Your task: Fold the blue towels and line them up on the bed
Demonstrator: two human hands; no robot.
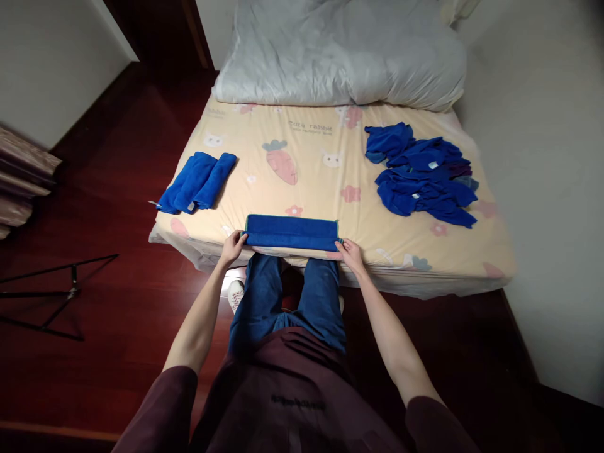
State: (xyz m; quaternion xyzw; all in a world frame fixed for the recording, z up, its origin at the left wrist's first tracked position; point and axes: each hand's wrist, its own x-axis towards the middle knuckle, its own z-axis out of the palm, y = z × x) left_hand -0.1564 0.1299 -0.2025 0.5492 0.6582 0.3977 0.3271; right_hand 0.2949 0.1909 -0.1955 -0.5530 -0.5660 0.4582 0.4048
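Observation:
A blue towel, folded into a long flat strip with green edging, lies at the near edge of the bed. My left hand pinches its left end, thumb on top. At the opposite end, my right hand grips the right corner between thumb and fingers. Several folded blue towels rest side by side on the left of the bed, small white tags showing. On the right, a loose heap of crumpled blue towels is spread out, with a little dark purple cloth among them.
The bed has a cream sheet with carrots, rabbits and flowers. A bunched grey-white quilt fills its far end. Black tripod legs stand on the dark red floor at left, near a striped curtain. A wall borders the right side.

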